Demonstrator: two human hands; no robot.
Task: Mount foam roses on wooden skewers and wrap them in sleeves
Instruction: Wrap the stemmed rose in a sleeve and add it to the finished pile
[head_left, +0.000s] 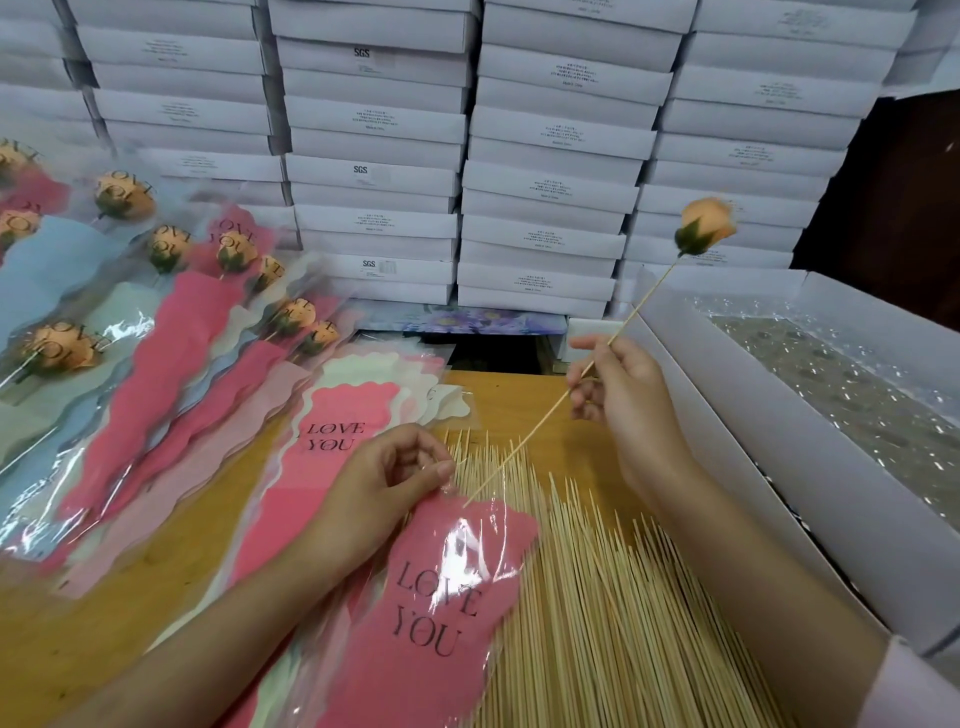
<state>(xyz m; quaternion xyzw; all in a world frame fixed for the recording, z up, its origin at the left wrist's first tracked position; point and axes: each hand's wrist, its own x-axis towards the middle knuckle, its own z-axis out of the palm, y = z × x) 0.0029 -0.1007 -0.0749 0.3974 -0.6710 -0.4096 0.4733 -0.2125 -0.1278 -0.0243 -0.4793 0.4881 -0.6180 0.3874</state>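
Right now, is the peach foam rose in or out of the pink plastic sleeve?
Out. Only the tip of the wooden skewer reaches the pink plastic sleeve; the peach foam rose is bare, high above.

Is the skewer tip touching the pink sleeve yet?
Cannot tell. In the head view the skewer tip overlaps the sleeve at its top edge beside the left hand, but the clear film and the angle hide any gap.
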